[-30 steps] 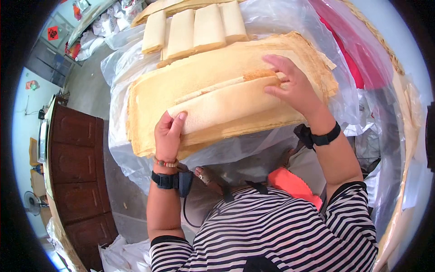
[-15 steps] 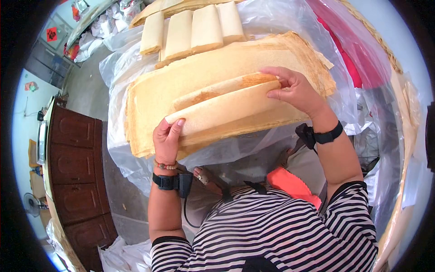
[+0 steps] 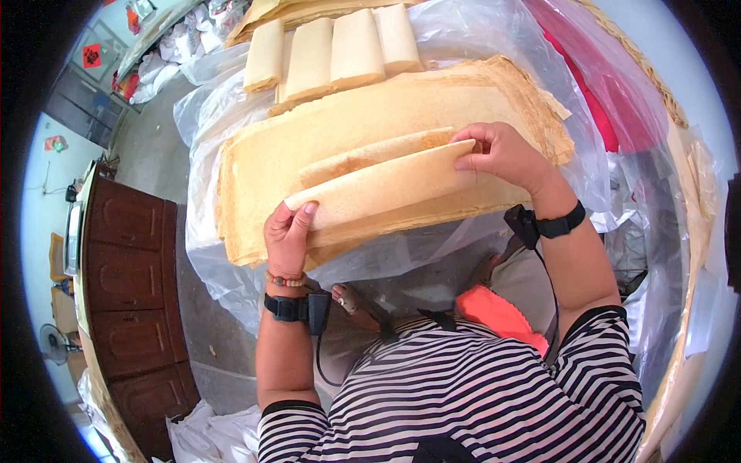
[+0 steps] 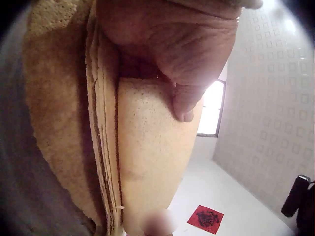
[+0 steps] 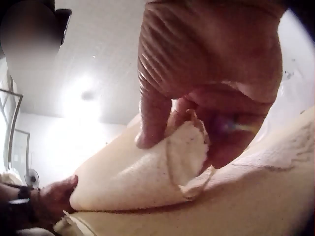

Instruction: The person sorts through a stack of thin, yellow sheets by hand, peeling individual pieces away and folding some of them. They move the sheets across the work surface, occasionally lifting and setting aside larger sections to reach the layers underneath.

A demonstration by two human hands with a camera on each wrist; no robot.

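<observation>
A folded pale-yellow sheet [image 3: 386,187] lies along the near side of a stack of large thin sheets [image 3: 255,174]. My left hand [image 3: 285,235] pinches its left end, thumb on top; the left wrist view shows that thumb on the folded sheet [image 4: 152,152] beside the stack's layered edges. At the other end my right hand [image 3: 509,158] grips the sheet between thumb and fingers. In the right wrist view the right hand [image 5: 206,64] holds the rolled end of the folded sheet [image 5: 128,172]. Behind the fold, a browner flap [image 3: 370,154] rises from the stack.
Several folded bundles [image 3: 311,58] lie beyond the stack. Clear plastic [image 3: 208,100] covers the surface around it. A brown wooden cabinet [image 3: 131,285] stands at the left, and pink material [image 3: 594,100] lies at the right.
My right hand has closed from spread fingers to a grip on the sheet's right end and moved slightly down. The browner flap shows more behind the fold. The left hand keeps its pinch.
</observation>
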